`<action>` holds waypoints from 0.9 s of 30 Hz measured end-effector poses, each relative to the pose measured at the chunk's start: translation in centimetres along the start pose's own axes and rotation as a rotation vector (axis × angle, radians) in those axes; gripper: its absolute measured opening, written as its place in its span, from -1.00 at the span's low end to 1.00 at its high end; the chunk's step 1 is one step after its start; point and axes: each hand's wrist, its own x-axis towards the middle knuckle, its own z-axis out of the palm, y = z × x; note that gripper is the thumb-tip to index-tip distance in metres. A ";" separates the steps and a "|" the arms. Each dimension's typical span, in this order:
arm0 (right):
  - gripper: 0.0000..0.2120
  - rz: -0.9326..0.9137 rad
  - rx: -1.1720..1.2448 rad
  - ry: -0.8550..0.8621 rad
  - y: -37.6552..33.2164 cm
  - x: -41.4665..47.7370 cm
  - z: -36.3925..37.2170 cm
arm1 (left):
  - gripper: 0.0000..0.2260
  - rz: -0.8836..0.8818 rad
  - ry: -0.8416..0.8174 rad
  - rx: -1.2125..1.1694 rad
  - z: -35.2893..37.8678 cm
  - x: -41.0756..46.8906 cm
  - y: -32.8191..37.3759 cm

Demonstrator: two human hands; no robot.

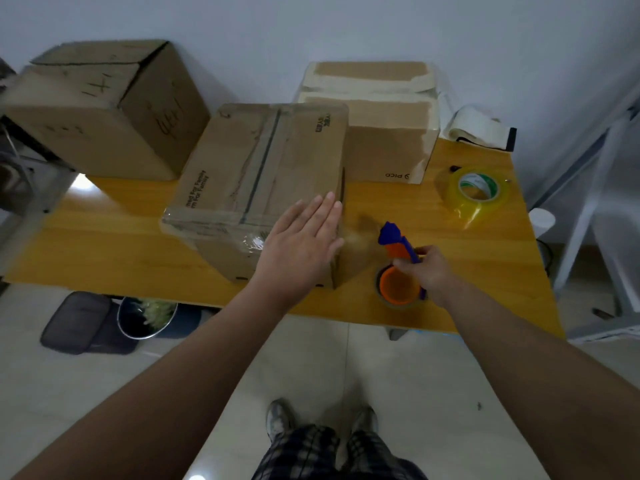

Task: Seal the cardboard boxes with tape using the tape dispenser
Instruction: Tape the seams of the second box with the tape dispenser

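Observation:
A cardboard box [249, 174] with clear tape along its top seam lies in the middle of the wooden table [104, 244]. My left hand [301, 244] lies flat, fingers together, on the box's near right corner. My right hand [427, 268] grips the blue and orange tape dispenser [398, 258] just to the right of the box, its blue head pointing at the box's side. A stretch of clear tape appears to run from the dispenser to the box.
A larger box [104, 109] stands at the back left, and another box [384, 133] with pale tape at the back right. A spare roll of clear tape [479, 195] lies at the right. A bin [145, 317] and dark bag [79, 323] sit under the table.

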 end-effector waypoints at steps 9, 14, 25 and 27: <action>-0.48 -0.160 -0.472 0.047 0.3 1.6 2.3 | -0.50 -0.029 -0.012 -0.039 0.0 -0.1 0.2; -0.75 -0.432 0.199 0.102 -3.5 -3.2 3.3 | -0.49 -0.019 -0.023 -0.024 -0.4 -0.2 0.3; -0.77 -0.307 0.501 -0.002 -5.2 -8.7 6.7 | -0.45 0.042 -0.052 -0.010 -1.3 -0.9 -1.5; -0.80 -0.287 0.527 0.036 -5.1 -8.9 7.7 | -0.42 0.058 -0.071 0.015 -1.4 -1.4 -2.5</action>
